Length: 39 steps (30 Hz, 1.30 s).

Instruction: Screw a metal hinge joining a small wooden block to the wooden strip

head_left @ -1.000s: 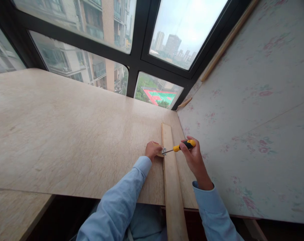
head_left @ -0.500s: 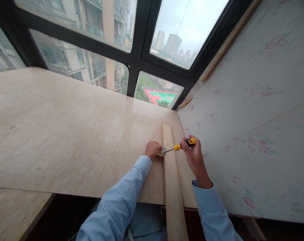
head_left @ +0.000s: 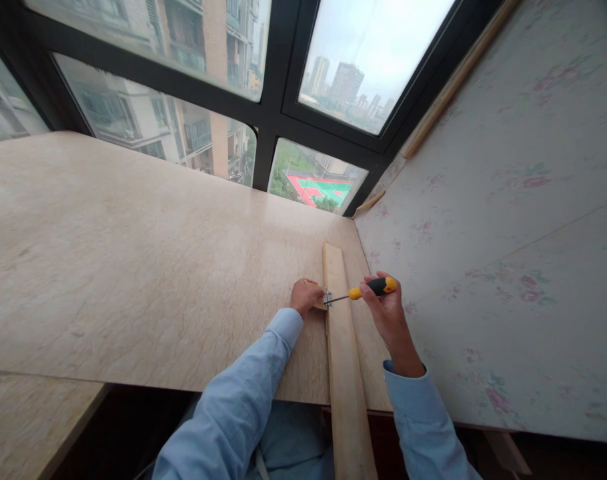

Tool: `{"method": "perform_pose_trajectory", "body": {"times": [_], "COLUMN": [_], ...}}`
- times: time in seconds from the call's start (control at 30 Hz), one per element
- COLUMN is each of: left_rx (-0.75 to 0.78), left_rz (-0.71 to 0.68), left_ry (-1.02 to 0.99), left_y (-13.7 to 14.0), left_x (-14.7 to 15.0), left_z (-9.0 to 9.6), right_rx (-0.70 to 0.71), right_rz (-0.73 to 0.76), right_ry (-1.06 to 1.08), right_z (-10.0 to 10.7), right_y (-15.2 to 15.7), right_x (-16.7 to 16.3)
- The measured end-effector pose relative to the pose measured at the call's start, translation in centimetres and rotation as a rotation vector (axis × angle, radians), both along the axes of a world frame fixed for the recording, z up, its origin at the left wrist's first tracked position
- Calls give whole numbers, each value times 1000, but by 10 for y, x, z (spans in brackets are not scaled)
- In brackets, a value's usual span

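My right hand is closed round the yellow and black handle of a screwdriver. Its shaft points left, and the tip meets a small metal hinge at the left edge of a long wooden plank. On the other side of the hinge, my left hand grips a small wooden piece, mostly covered by the fingers. Any screw under the tip is too small to make out.
The plank lies on a beige marble-patterned sill and juts past its front edge towards me. A flower-patterned wall rises close on the right. Dark-framed windows stand behind the sill.
The screwdriver handle has turned in my right hand, showing more of its black side, and sits slightly further right. My left hand holds its place.
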<state>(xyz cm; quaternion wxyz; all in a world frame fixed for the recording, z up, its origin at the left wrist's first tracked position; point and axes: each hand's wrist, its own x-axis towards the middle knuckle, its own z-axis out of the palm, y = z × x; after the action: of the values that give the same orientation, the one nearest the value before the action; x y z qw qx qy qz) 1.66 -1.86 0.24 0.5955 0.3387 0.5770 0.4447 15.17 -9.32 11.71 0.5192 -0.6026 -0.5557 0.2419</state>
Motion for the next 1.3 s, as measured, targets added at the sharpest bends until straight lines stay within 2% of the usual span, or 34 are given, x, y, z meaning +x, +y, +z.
{"method": "perform_pose_trajectory", "body": {"times": [0.07, 0.13, 0.2, 0.27, 0.37, 0.6, 0.77, 0.87, 1.0, 1.1, 1.3], "left_rx": [-3, -7, -6, -4, 2, 20, 7, 7, 15, 24, 6], "left_rz": [2, 6, 5, 4, 8, -1, 15, 21, 20, 26, 29], "left_ry": [-9, -16, -22, -26, -32, -38, -46, -57, -71, -63, -81], "left_y": [0, 0, 0, 0, -1, -2, -3, -3, -3, -2, 0], "left_x": [0, 0, 0, 0, -1, -2, -1, -1, -1, -1, -1], "left_z": [0, 0, 1, 1, 2, 3, 4, 5, 4, 2, 0], "right_rx": [12, 3, 13, 42, 87, 291, 328, 384, 426, 419, 219], "right_rz": [151, 204, 98, -91, -258, -291, -261, -268, -254, -187, -101], "right_ry": [112, 98, -50, -227, -311, -326, -483, -499, -388, -187, 363], "right_z": [1, 6, 11, 13, 8, -6, -2, 3, 14, 21, 21], "right_y": [-2, -6, -8, -8, -8, -14, -10, -4, 0, 2, 10], "right_x": [0, 0, -1, -1, -2, -1, -2, -5, -8, -6, 19]}}
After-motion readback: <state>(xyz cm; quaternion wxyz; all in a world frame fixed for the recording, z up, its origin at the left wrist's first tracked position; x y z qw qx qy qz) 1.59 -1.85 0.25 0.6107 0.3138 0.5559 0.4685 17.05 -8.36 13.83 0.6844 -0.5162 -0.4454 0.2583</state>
